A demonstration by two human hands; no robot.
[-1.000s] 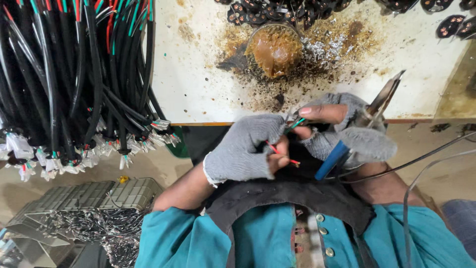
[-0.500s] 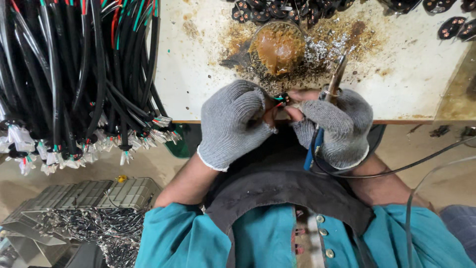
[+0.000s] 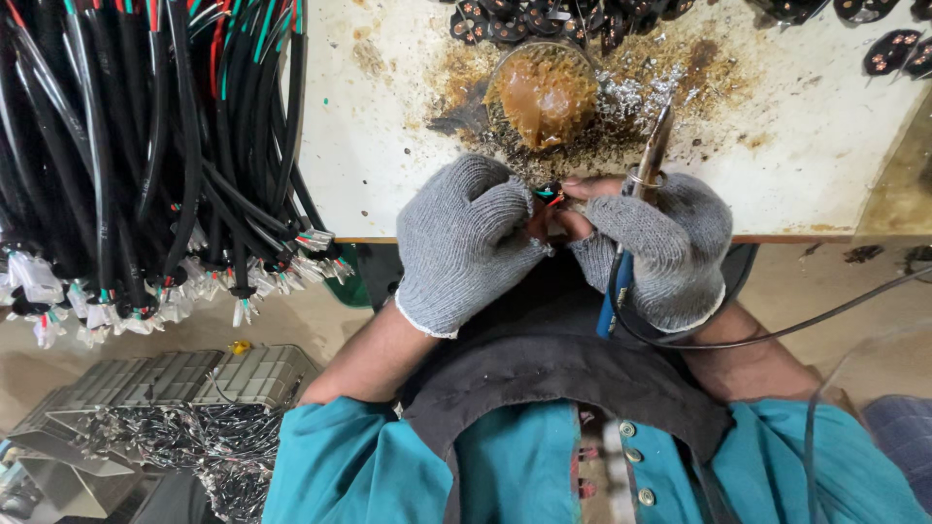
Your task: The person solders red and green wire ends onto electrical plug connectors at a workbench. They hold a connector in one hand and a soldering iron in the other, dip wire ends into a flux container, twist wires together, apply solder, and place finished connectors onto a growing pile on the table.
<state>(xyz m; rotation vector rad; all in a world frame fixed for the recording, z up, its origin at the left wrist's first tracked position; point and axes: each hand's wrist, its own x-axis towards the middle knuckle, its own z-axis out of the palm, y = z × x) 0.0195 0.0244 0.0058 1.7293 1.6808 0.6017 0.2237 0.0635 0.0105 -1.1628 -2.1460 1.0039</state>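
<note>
Both my hands wear grey knit gloves at the near edge of a stained white workbench (image 3: 835, 146). My left hand (image 3: 466, 243) pinches a small bundle of red, green and black wire ends (image 3: 549, 194). My right hand (image 3: 660, 243) meets it at those wires with bare fingertips, and it also grips a blue-handled soldering iron (image 3: 652, 146) whose metal tip points up and away over the bench. The iron's black cord (image 3: 777, 330) loops off to the right.
A round tin of brown flux paste (image 3: 544, 92) sits just beyond my hands amid solder splatter. Small dark round parts (image 3: 544, 19) line the far edge. A thick bunch of black cables (image 3: 146, 146) hangs at left, and a crate of wire scraps (image 3: 175, 417) is below.
My hands have risen from below the bench edge up to it and closed together on the wires. The soldering iron swung from slanting right to nearly upright.
</note>
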